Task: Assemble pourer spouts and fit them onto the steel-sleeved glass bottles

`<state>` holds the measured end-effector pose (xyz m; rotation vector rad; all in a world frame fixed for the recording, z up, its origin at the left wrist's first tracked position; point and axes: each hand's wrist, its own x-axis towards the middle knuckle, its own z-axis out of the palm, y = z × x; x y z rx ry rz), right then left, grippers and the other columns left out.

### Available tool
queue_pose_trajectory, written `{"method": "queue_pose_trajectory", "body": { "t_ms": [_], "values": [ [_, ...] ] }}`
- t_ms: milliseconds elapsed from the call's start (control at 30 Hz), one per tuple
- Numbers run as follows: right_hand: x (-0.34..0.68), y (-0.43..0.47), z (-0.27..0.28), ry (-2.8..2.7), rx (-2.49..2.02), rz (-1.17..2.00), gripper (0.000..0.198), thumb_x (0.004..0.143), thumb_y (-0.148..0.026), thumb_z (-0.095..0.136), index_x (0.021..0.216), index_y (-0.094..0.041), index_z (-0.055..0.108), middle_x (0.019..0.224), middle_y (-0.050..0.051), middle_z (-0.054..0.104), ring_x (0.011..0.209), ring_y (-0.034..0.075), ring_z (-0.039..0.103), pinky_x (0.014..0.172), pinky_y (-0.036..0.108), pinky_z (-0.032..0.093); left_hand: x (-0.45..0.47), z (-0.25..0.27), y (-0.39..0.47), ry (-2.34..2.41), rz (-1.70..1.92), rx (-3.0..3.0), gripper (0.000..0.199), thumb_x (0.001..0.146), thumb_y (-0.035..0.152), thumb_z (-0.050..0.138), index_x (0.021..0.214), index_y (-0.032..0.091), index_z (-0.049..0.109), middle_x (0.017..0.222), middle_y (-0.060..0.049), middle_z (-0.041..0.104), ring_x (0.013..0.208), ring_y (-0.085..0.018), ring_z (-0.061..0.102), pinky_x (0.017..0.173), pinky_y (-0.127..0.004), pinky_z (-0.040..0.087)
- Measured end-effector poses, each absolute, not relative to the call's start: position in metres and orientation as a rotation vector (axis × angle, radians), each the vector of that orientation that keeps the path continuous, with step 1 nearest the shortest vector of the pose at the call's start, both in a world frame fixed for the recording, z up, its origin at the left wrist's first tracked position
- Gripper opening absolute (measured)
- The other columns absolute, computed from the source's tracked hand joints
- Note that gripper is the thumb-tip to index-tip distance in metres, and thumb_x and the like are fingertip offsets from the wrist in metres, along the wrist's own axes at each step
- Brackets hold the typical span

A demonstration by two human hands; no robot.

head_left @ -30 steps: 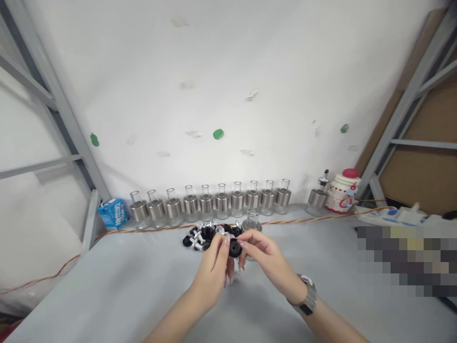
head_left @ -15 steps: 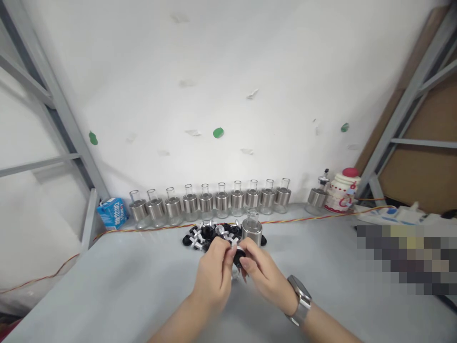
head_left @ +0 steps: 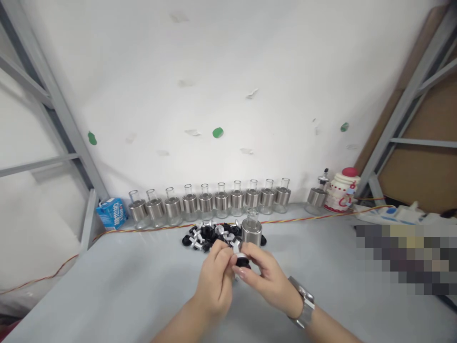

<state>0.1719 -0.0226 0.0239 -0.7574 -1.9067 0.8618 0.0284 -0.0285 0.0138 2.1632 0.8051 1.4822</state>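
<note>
Close together above the table, both my hands are closed at their fingertips on one small black-and-white bottle pourer [head_left: 242,261]. My left hand [head_left: 215,278] pinches at its left side, and the fingers partly cover it. On the other side, the thumb and fingers of my right hand [head_left: 268,278] grip it, with a metal-banded watch on that wrist. Just behind stands an open glass bottle with a steel sleeve [head_left: 252,232]. To its left lies a pile of black and silver-white pourer parts [head_left: 210,236].
Along the wall runs a row of several steel-sleeved glass bottles [head_left: 206,202]. A bottle with a pourer on top [head_left: 316,197] stands at right beside a cream jar [head_left: 340,193]. A blue carton [head_left: 112,214] is at left. A twisted cable [head_left: 285,220] crosses the grey table [head_left: 117,281].
The pourer has turned in my fingers, so its white top now points up and its black part sits lower. My right hand has shifted slightly around it.
</note>
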Motion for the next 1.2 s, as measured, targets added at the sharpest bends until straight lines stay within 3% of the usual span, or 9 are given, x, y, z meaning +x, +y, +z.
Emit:
{"method": "queue_pose_trajectory", "body": {
  "t_ms": [533,733,1033,1200],
  "values": [
    [0.168,-0.023,0.018,-1.864,-0.801,0.857,0.026,0.083,-0.039,0.044,0.067,-0.019,0.038,0.062,-0.004,0.033,0.056,0.009,0.032,0.051,0.022,0.028,0.031,0.014,-0.027,0.886,1.474,2.168,0.017,0.086,0.018,0.027,0.072,0.02,0.037,0.068,0.001,0.035,0.06,-0.012,0.037,0.054,-0.025,0.031],
    [0.173,-0.02,0.018,-1.835,-0.746,0.966,0.036,0.088,-0.043,0.028,0.064,-0.019,0.038,0.054,-0.005,0.036,0.049,0.008,0.036,0.048,0.021,0.031,0.03,0.014,-0.03,0.977,1.445,2.318,0.014,0.084,0.013,0.033,0.075,0.019,0.041,0.068,0.0,0.037,0.059,-0.012,0.039,0.055,-0.025,0.033],
    [0.174,-0.021,0.026,-2.005,-0.858,0.767,0.032,0.09,-0.034,0.03,0.062,-0.019,0.038,0.055,-0.003,0.044,0.052,0.009,0.043,0.053,0.022,0.034,0.03,0.013,-0.029,1.053,1.383,2.316,0.015,0.085,0.015,0.028,0.074,0.02,0.037,0.069,-0.001,0.036,0.06,-0.013,0.039,0.054,-0.026,0.032],
    [0.168,-0.022,0.017,-1.993,-0.925,0.741,0.031,0.09,-0.036,0.024,0.065,-0.021,0.034,0.051,-0.004,0.041,0.045,0.01,0.037,0.047,0.022,0.031,0.032,0.01,-0.027,1.168,1.396,2.256,0.017,0.086,0.014,0.026,0.072,0.02,0.035,0.067,0.0,0.036,0.057,-0.012,0.038,0.053,-0.025,0.031]
  ]
}}
